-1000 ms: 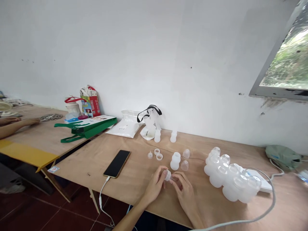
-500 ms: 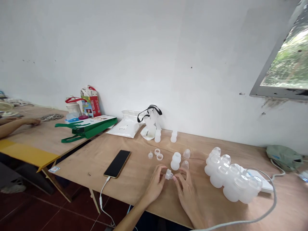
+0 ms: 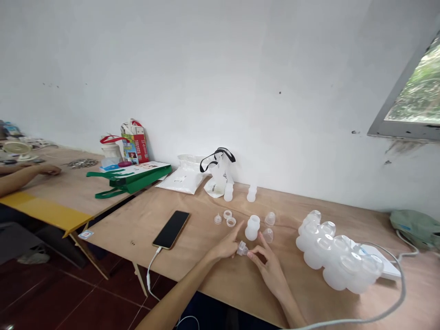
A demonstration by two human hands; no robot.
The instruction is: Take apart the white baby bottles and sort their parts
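A small clear plastic bottle cap piece (image 3: 242, 248) sits low between my hands, at the table surface as far as I can tell. My left hand (image 3: 227, 245) lies just left of it with fingers spread. My right hand (image 3: 270, 268) is on its right, one fingertip almost at the piece. A frosted silicone bottle body (image 3: 252, 228) stands just beyond them, flanked by clear domed cups (image 3: 267, 235). Further left lie translucent rings (image 3: 229, 218) and a small teat (image 3: 217, 219).
A black phone (image 3: 171, 230) lies left on the plywood table (image 3: 192, 270), its white cable running off the edge. Several frosted bottles (image 3: 330, 254) sit right on a white box. A co-worker's hand (image 3: 50, 169) rests on the adjoining table. A grey cable crosses the front right.
My fingers have opened and my hands have drawn apart around the clear piece, which no longer sits in my left fingertips. The view has shifted slightly.
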